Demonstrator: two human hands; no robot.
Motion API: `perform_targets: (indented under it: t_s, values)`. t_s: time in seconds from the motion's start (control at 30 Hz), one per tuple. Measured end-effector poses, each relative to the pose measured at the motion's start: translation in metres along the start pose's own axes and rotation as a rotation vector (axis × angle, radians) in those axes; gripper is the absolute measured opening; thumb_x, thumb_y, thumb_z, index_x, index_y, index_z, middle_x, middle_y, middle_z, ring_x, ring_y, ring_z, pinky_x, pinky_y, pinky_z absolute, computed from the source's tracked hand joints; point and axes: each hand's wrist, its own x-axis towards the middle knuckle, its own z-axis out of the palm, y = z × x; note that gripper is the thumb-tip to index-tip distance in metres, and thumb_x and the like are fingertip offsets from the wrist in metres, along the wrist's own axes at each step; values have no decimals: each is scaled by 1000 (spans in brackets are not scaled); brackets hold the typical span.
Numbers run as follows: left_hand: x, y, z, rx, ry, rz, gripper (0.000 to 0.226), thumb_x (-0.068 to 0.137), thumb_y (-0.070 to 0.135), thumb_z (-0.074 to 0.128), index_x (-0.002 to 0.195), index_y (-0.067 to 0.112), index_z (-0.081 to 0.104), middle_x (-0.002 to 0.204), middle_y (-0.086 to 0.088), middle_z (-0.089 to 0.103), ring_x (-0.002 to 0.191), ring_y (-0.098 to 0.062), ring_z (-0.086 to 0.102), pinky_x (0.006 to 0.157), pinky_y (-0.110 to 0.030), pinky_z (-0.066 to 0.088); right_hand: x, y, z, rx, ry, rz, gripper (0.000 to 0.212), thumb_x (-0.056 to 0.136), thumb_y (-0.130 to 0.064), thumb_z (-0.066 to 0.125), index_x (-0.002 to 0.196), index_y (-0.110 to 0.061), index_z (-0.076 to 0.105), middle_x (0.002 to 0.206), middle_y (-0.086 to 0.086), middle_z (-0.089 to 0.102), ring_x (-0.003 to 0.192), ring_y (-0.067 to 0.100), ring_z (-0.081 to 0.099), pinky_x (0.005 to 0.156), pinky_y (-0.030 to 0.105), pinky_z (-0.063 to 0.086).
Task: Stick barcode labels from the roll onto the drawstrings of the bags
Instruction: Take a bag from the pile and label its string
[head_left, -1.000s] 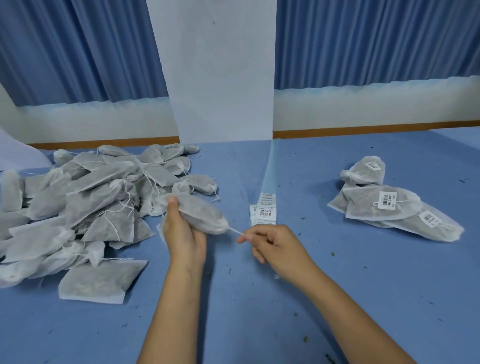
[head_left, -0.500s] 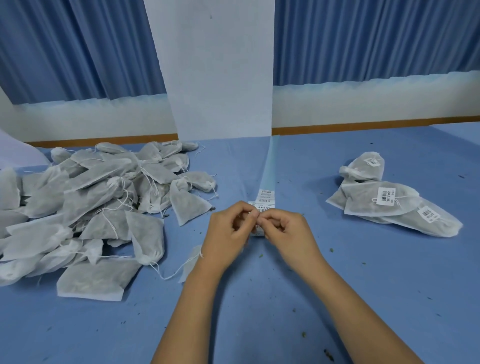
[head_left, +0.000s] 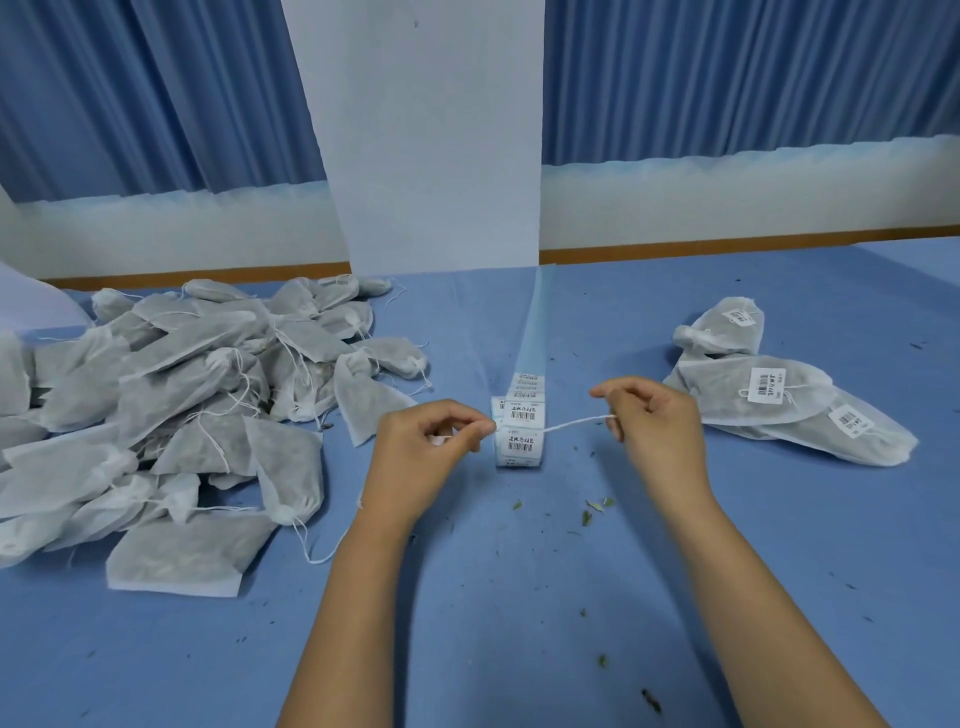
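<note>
The drawstring (head_left: 574, 422) is stretched taut across the label roll (head_left: 527, 402) at the middle of the table (head_left: 519, 623), pinched by the left hand (head_left: 426, 452) and right hand (head_left: 652, 421), fingers curled. Tension is best kept and the string centred on the nearest label (head_left: 521, 442).

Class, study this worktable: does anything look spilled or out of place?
Yes: green leaf crumbs lie scattered on the blue tablecloth in front of the label roll, seemingly leaked from the bags.
</note>
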Motion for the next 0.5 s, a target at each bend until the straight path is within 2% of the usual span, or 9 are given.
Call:
perform_targets:
  t_s: [0.07, 0.1, 0.17, 0.2, 0.27, 0.33, 0.37, 0.43, 0.5]
  values:
    - [-1, 2, 6, 29, -64, -13, 24, 81, 13, 76, 69, 33, 73, 64, 14, 69, 60, -6, 58, 61, -11, 40, 2, 6, -8, -297, -33, 82, 40, 96, -19, 42, 68, -15, 70, 47, -6, 54, 48, 4, 48, 57, 24, 41]
    - [-1, 2, 9, 48, -98, -14, 23, 80, 10, 76, 70, 30, 73, 64, 16, 69, 60, -1, 59, 61, -9, 39, 2, 10, -10, -493, -59, 124, 46, 98, -28, 38, 69, -14, 70, 54, -6, 59, 60, 10, 56, 65, 29, 44]
    - [-3, 5, 14, 70, -138, -18, 20, 80, 6, 76, 72, 25, 73, 66, 18, 70, 62, 3, 60, 63, -8, 41, 2, 13, -9, -750, -72, 55, 43, 97, -39, 41, 76, -12, 68, 72, -4, 65, 79, 19, 59, 71, 32, 44]
    - [-4, 6, 17, 69, -141, -19, 20, 80, 5, 76, 73, 23, 73, 67, 19, 70, 62, 3, 60, 63, -9, 42, 1, 11, -7, -726, -94, -39, 32, 94, -40, 50, 79, -16, 66, 80, -7, 64, 78, 14, 58, 70, 29, 42]
    - [-4, 8, 20, 64, -123, -3, 18, 81, 3, 74, 74, 20, 73, 66, 19, 69, 59, 3, 58, 62, -9, 42, -3, 3, 2, -453, -283, -151, 11, 86, -38, 65, 87, -27, 66, 86, -14, 66, 61, -1, 48, 63, 19, 38]
    - [-4, 10, 22, 50, -94, 8, 16, 83, 2, 72, 75, 16, 73, 66, 16, 68, 57, 3, 56, 60, -9, 40, -12, -2, 12, -177, -558, -84, 8, 83, -34, 71, 90, -33, 68, 84, -16, 69, 48, 0, 44, 53, 9, 35]
    - [-4, 11, 22, 32, -79, -3, 15, 84, 3, 71, 76, 16, 73, 67, 13, 69, 58, 2, 58, 60, -11, 41, -16, -1, 16, -141, -645, -72, 9, 84, -28, 70, 92, -31, 68, 79, -12, 70, 46, 0, 44, 50, 8, 34]
    - [-3, 11, 21, -5, -42, -40, 17, 84, 6, 71, 75, 19, 72, 67, 9, 69, 63, -4, 62, 61, -21, 46, -21, 0, 19, -156, -696, -86, 7, 87, -17, 67, 91, -22, 69, 65, -8, 67, 42, 1, 44, 47, 9, 33]
    - [-3, 11, 19, -31, -12, -64, 17, 85, 8, 72, 74, 21, 72, 63, 10, 67, 60, -3, 59, 60, -23, 47, -18, 0, 17, -159, -622, -93, 10, 88, -15, 65, 80, -17, 70, 55, -8, 62, 41, 2, 40, 47, 13, 33]
